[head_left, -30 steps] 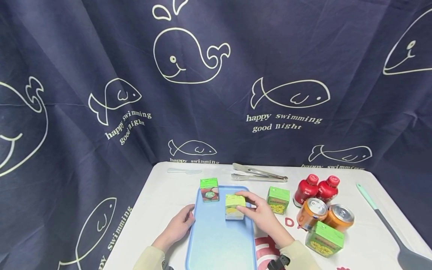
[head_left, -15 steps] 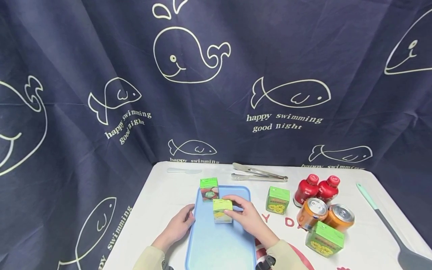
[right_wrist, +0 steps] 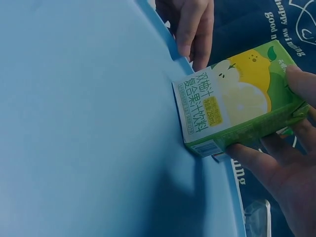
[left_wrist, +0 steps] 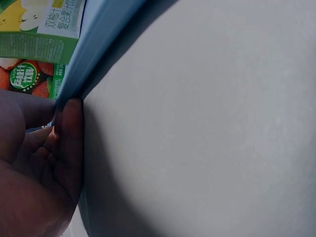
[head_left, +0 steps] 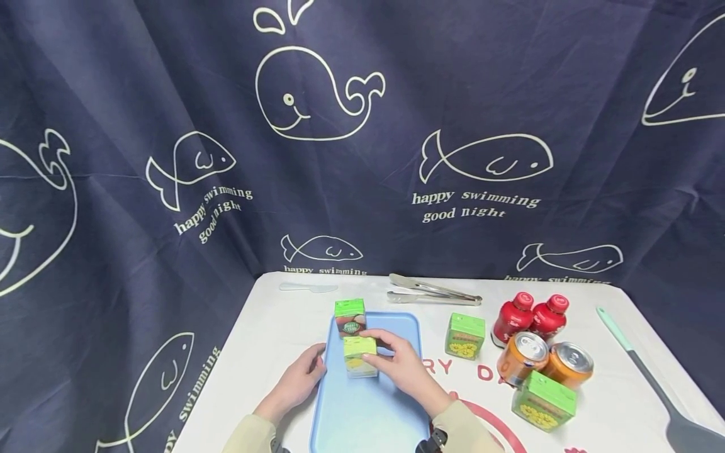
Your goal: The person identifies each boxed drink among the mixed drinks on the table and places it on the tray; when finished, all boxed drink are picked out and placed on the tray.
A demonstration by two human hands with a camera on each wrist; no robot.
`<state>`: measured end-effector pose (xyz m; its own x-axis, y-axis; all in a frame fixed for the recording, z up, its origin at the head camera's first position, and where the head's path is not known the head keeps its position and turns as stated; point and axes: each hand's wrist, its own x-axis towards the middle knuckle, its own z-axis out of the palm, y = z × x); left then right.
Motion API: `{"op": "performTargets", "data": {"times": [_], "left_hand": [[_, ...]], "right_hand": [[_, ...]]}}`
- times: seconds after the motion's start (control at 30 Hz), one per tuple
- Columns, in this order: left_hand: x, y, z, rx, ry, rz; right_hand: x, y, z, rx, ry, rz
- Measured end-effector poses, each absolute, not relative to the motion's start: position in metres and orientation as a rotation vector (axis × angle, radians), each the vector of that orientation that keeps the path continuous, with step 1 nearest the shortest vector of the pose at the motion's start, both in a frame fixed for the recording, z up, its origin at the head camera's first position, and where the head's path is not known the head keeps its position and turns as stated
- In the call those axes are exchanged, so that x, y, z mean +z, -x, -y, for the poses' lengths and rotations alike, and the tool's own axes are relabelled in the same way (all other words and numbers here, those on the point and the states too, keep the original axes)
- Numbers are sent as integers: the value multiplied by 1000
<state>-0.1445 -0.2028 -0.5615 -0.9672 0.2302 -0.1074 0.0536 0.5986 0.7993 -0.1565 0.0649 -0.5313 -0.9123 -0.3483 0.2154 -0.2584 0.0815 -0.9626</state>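
My right hand [head_left: 399, 365] pinches a juice carton [head_left: 360, 357] with a yellow-green top, thumb on one side and fingers on the other. In the right wrist view the juice carton [right_wrist: 232, 94] shows lemon pictures, its base close over the blue tray [right_wrist: 98, 98]. Just behind it, a strawberry-printed drink carton [head_left: 350, 318] with a green top stands at the tray's far left corner. My left hand [head_left: 300, 380] holds the left rim of the blue tray [head_left: 368, 421]; in the left wrist view, thumb and fingers of the left hand [left_wrist: 44, 158] pinch that rim.
Right of the tray stands a green carton [head_left: 465, 336]. Farther right are two red bottles [head_left: 512, 321], two orange cans [head_left: 523, 358] and another green carton [head_left: 545, 401]. A spatula [head_left: 646, 365] lies at the right edge, metal tongs [head_left: 433, 292] and a pale knife [head_left: 308, 287] at the back.
My right hand has carried the lemon-printed juice carton leftward across the tray, to just in front of the strawberry-printed carton. The left hand stays at the tray's rim.
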Motion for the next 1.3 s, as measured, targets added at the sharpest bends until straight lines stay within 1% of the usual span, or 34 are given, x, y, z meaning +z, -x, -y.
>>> {"op": "performTargets", "data": {"times": [0.5,0.93,1.3], "left_hand": [[-567,148,203,1278,-210,-2638],[-562,146,200,1280,-181,-2621],[-567,146,202,1258,-158,-2638]], "right_hand": [[-529,157,-48,-1959,683,-2259],[-528,157,-53,-1944,703,-2171],[-525,155,-60,-1935,677,-2193]]}}
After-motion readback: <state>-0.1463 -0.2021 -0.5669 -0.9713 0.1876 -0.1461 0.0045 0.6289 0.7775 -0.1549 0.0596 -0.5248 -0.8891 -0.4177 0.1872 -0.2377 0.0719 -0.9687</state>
